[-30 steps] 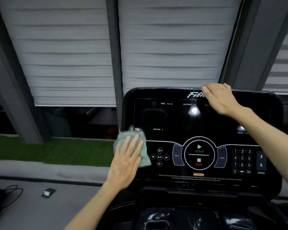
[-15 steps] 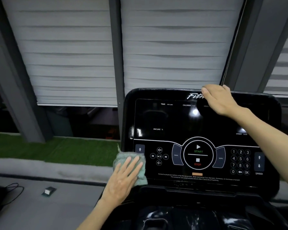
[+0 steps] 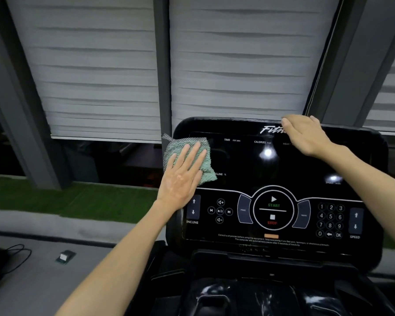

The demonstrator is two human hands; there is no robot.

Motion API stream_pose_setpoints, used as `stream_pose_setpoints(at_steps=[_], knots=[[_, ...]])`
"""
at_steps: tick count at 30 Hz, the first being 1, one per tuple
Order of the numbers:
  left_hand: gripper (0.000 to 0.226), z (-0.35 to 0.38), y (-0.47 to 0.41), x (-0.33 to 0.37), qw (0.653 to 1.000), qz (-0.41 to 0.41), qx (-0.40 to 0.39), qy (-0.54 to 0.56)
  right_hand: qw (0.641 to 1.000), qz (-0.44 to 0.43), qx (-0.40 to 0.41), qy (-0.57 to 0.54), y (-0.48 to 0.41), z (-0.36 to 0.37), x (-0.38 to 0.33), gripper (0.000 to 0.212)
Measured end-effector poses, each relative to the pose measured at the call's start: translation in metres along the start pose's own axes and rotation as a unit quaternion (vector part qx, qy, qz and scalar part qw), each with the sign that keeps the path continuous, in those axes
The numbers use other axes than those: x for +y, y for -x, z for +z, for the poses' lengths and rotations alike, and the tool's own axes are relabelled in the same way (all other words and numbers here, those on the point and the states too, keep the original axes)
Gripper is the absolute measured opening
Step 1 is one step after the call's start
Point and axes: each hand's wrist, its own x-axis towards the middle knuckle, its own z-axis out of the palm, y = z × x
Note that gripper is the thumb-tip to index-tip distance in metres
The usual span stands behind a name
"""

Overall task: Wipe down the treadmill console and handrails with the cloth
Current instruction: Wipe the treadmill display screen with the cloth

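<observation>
Left hand (image 3: 183, 179) flat on the cloth (image 3: 187, 142), sweep evenly across the console (image 3: 271, 174), which the right hand (image 3: 306, 135) steadies, its grip unclear.

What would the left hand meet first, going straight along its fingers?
Probably the top rim of the console, just past the cloth under the left hand. Beyond it is the window blind, though depth is unclear.

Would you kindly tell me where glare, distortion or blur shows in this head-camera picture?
Head view: two glare spots on the glossy console, one under CALORIES, one above the upper SPEED label; wide-angle distortion tilts the outer window posts outward; the left hand and cloth look sharp, the fine print below STOP is soft.
</observation>
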Motion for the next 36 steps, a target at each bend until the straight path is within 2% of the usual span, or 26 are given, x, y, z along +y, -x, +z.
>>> stream_pose_setpoints(at_steps=[5, 10, 19, 22, 24, 26, 28, 30, 32, 34, 36], knots=[[0.056, 0.028, 0.082, 0.024, 0.998, -0.043, -0.005, 0.043, 1.000, -0.002, 0.002, 0.000, 0.002, 0.001, -0.004, 0.047], [0.061, 0.050, 0.157, 0.038, 0.997, -0.040, -0.019, 0.066, 1.000, 0.000, -0.003, -0.007, 0.002, -0.001, -0.006, 0.050], [0.066, 0.048, 0.155, 0.033, 0.998, -0.014, -0.010, 0.061, 0.999, 0.023, -0.046, 0.009, 0.001, -0.007, -0.006, 0.057], [0.060, 0.041, 0.143, 0.026, 0.997, 0.016, -0.013, 0.081, 1.000, 0.010, -0.026, 0.013, 0.010, -0.011, -0.019, 0.056], [0.053, 0.036, 0.129, 0.020, 0.992, 0.019, -0.013, 0.125, 1.000, -0.010, -0.011, -0.013, 0.022, -0.014, -0.037, 0.063], [0.046, 0.027, 0.112, 0.022, 0.976, -0.020, 0.011, 0.218, 0.998, -0.025, -0.004, -0.055, 0.039, -0.018, -0.058, 0.064], [0.041, 0.001, 0.090, 0.037, 0.924, -0.127, 0.030, 0.358, 0.992, -0.037, -0.003, -0.122, 0.058, -0.024, -0.078, 0.060], [0.036, -0.038, 0.068, 0.057, 0.832, -0.253, 0.045, 0.492, 0.979, -0.031, -0.024, -0.201, 0.076, -0.031, -0.095, 0.057], [0.033, -0.073, 0.046, 0.071, 0.703, -0.332, 0.021, 0.628, 0.956, -0.004, -0.065, -0.287, 0.090, -0.034, -0.109, 0.046], [0.033, -0.093, 0.030, 0.077, 0.542, -0.359, -0.024, 0.759, 0.911, 0.049, -0.123, -0.390, 0.098, -0.031, -0.117, 0.025], [0.034, -0.108, 0.020, 0.081, 0.430, -0.371, -0.060, 0.821, 0.858, 0.098, -0.182, -0.470, 0.106, -0.028, -0.123, 0.027]])
